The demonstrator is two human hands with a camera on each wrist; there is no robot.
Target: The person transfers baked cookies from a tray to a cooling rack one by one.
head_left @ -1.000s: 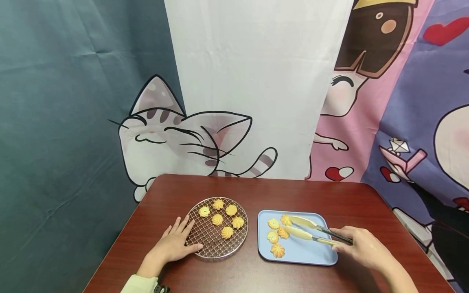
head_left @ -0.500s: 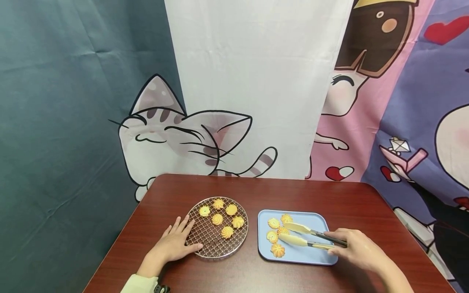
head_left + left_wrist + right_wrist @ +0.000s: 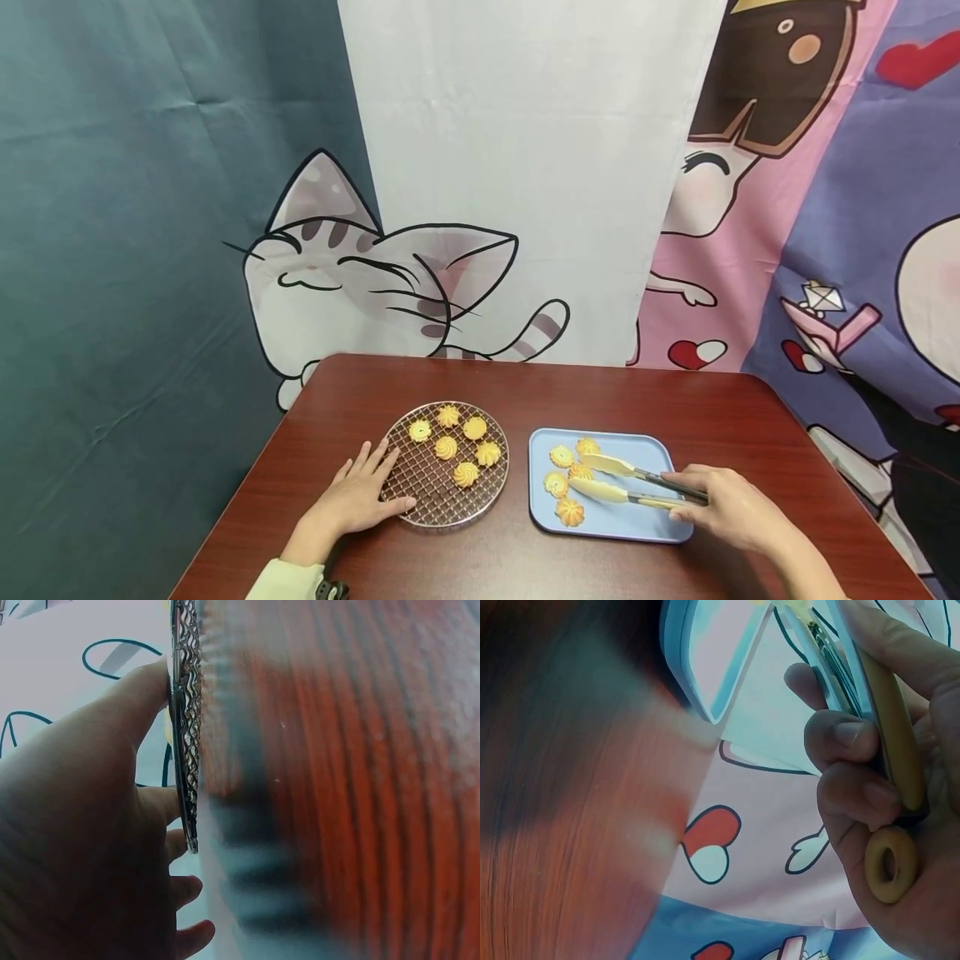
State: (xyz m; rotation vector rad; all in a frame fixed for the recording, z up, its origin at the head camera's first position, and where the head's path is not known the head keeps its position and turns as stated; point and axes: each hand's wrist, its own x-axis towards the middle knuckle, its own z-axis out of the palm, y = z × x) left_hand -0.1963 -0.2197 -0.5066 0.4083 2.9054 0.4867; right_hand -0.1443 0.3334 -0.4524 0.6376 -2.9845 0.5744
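Note:
My left hand (image 3: 352, 500) lies with fingers spread at the left edge of a round wire cooling rack (image 3: 420, 492), thumb and fingertips on its rim. Several piped butter cookies (image 3: 466, 474) sit on the rack. With my right hand (image 3: 727, 504) I grip a pair of tongs (image 3: 600, 490) with pale yellow tips, held low over the light blue tray (image 3: 615, 521). The tips stand apart on either side of a swirled cookie (image 3: 580, 472), partly covering it. In the right wrist view, curled fingers wrap the tongs' tan handle (image 3: 892, 735), and a tan ring (image 3: 891, 864) shows at its end.
More cookies (image 3: 570, 512) lie close around the tongs on the tray's left half. Rack and tray stand side by side on a dark red wooden table (image 3: 517, 567). Behind its far edge hangs a cartoon-printed cloth (image 3: 540, 183).
The right hand has moved the tongs left and slightly nearer, from the back cookie to the swirled middle one. Over the last half second they hardly move. The left hand stays on the rack.

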